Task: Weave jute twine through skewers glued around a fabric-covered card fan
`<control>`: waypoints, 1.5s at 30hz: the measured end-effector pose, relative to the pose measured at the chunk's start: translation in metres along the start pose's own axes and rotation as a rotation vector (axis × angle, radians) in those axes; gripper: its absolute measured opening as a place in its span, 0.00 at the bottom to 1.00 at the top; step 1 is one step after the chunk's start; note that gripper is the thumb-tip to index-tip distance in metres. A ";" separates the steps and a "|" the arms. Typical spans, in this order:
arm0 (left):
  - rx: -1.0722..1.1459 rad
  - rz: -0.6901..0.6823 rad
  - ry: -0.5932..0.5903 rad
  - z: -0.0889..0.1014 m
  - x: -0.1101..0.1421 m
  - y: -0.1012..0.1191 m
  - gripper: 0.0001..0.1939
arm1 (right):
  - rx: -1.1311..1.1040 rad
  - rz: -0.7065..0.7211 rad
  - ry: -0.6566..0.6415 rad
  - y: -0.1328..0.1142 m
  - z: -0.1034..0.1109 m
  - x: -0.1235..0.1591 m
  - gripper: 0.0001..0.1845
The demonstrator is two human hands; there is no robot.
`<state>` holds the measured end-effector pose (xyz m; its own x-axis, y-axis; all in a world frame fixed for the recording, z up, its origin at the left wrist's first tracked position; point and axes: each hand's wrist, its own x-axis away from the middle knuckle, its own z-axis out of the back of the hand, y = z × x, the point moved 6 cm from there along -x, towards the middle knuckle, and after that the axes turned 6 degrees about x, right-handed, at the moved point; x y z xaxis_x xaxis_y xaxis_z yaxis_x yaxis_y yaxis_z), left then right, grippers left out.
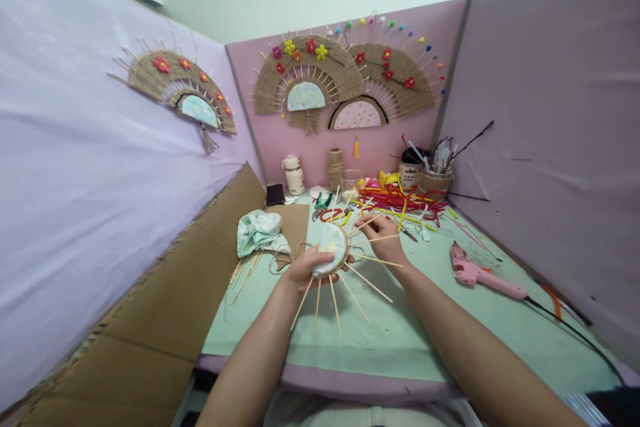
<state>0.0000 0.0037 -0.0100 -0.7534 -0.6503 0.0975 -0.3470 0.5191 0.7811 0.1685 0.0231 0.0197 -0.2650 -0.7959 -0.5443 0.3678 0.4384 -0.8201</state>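
My left hand [305, 265] is closed around a half-round fan base [330, 248] covered in pale blue-green fabric. Its thumb lies across the fabric face. Thin wooden sticks [334, 307] fan out from the curved edge, and brown twine shows along that edge and in a loose loop below. Over the upper right sticks, the fingers of my right hand [380, 235] are pinched together. What lies between those fingertips is too small to make out. Left of the base sit crumpled floral fabric [260, 232] and several loose sticks [245, 275].
A pink glue gun [485, 275] lies at the right, its cord trailing off the table. Red and yellow craft stems [405, 200], pliers [323, 201], a twine spool [335, 169] and a white bottle [293, 175] stand behind. Cardboard [145, 307] borders the left; finished fans [310, 73] hang ahead.
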 end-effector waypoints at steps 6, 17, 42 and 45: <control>0.029 -0.006 0.001 -0.001 -0.001 0.001 0.18 | 0.002 -0.013 0.032 -0.002 0.002 0.001 0.09; 0.024 -0.019 -0.021 0.002 0.000 -0.003 0.22 | 0.021 -0.007 0.005 -0.002 -0.001 0.001 0.10; -0.043 -0.078 0.112 0.000 -0.006 -0.001 0.24 | 0.014 0.044 -0.101 -0.014 -0.008 0.007 0.09; -0.042 -0.091 0.110 0.001 -0.006 0.000 0.24 | 0.006 0.044 -0.104 -0.013 -0.008 0.007 0.10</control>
<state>0.0041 0.0077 -0.0112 -0.6531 -0.7519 0.0901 -0.3858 0.4327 0.8148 0.1548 0.0156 0.0253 -0.1542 -0.8152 -0.5582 0.3829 0.4715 -0.7944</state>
